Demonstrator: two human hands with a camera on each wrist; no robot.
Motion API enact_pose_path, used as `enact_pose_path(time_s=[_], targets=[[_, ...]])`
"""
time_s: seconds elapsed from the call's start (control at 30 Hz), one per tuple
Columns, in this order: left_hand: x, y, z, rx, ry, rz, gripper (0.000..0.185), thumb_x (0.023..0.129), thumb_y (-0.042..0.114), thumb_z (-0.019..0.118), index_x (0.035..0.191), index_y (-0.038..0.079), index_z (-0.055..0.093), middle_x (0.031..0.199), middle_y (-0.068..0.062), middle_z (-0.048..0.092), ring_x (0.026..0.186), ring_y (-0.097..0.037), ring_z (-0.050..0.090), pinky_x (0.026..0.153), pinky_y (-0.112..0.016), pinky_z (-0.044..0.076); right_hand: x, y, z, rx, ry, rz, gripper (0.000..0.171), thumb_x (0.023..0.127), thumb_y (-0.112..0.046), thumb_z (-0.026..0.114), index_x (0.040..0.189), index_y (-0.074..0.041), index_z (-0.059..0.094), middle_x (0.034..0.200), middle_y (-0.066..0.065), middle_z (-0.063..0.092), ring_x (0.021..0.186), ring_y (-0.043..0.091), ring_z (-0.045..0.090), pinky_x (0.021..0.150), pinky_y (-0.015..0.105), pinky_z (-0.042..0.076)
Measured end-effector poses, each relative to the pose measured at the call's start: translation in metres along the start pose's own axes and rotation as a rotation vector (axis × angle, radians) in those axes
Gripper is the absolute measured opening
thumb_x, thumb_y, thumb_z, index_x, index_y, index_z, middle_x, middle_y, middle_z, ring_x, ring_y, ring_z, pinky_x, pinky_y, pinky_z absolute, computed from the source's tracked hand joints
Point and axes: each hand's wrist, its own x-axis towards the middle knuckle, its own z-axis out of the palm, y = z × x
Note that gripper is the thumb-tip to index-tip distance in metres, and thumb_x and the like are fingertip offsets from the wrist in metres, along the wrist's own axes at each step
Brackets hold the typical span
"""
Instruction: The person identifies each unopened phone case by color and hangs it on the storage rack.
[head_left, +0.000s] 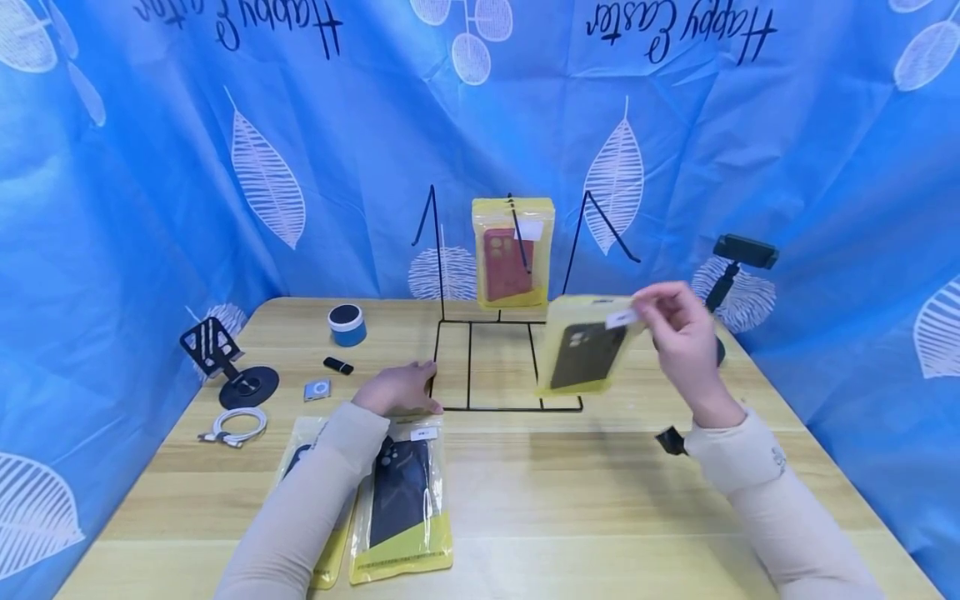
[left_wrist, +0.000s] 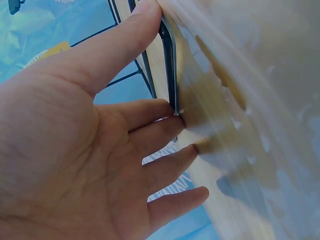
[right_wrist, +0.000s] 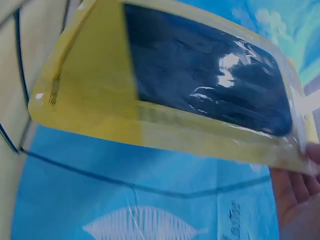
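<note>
Right hand (head_left: 678, 329): raised above the worktop (head_left: 525, 500), fingers pinching the top edge of a yellow pouch (head_left: 588, 346) with a dark phone case inside — the pouch hangs tilted in the air, just right of the wire rack (head_left: 495, 367).
Pouch, right wrist view: yellow border and dark case fill the frame (right_wrist: 200, 85); fingertips (right_wrist: 300, 185) show at its lower right corner.
Left hand (head_left: 397, 389): rests on the worktop at the rack's front left corner, fingers straight and spread, holding nothing.
Left hand, wrist view: palm (left_wrist: 75, 150) open, thumb and fingertips against the rack's black wire (left_wrist: 170, 65).
Rack: black wire stand near the back of the worktop; a second yellow pouch with a red case (head_left: 512, 254) hangs on its middle hook.
Lying pouches: one with a dark case (head_left: 403, 500) flat near the front edge; another (head_left: 311, 492) partly hidden under the left sleeve.
Left side of worktop: blue speaker (head_left: 347, 324), black stick (head_left: 338, 365), small silver player (head_left: 317, 390), coiled white cable (head_left: 238, 426), black phone stand (head_left: 225, 362).
Right rear: black clamp stand (head_left: 738, 258).
</note>
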Motion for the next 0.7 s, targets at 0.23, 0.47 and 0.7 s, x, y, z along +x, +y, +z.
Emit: enact_pose_path(time_s=[0.23, 0.47, 0.7], targets=[[0.001, 0.0, 0.001, 0.017, -0.004, 0.002, 0.089, 0.09, 0.043, 0.072, 0.157, 0.008, 0.026, 0.165, -0.014, 0.022, 0.151, -0.037, 0.023, 0.121, -0.056, 0.025, 0.022, 0.001, -0.015, 0.037, 0.207, -0.06, 0.011, 0.096, 0.002, 0.059, 0.105, 0.006, 0.064, 0.098, 0.0, 0.066, 0.086, 0.01, 0.063, 0.073, 0.013, 0.052], [0.002, -0.001, 0.0, 0.023, -0.02, -0.003, 0.089, 0.091, 0.044, 0.07, 0.158, 0.009, 0.024, 0.166, -0.011, 0.02, 0.152, -0.036, 0.02, 0.122, -0.057, 0.023, 0.029, 0.003, -0.015, -0.031, 0.244, -0.029, 0.013, 0.096, -0.002, 0.061, 0.108, 0.002, 0.064, 0.099, -0.001, 0.065, 0.087, 0.011, 0.063, 0.077, 0.012, 0.053], [0.0, 0.0, -0.001, 0.021, -0.018, -0.011, 0.089, 0.09, 0.043, 0.071, 0.158, 0.009, 0.025, 0.165, -0.013, 0.021, 0.151, -0.036, 0.022, 0.121, -0.056, 0.024, 0.039, 0.013, -0.014, -0.165, 0.253, 0.069, 0.016, 0.098, -0.011, 0.061, 0.112, -0.005, 0.064, 0.105, -0.008, 0.064, 0.096, 0.009, 0.064, 0.087, 0.013, 0.053]])
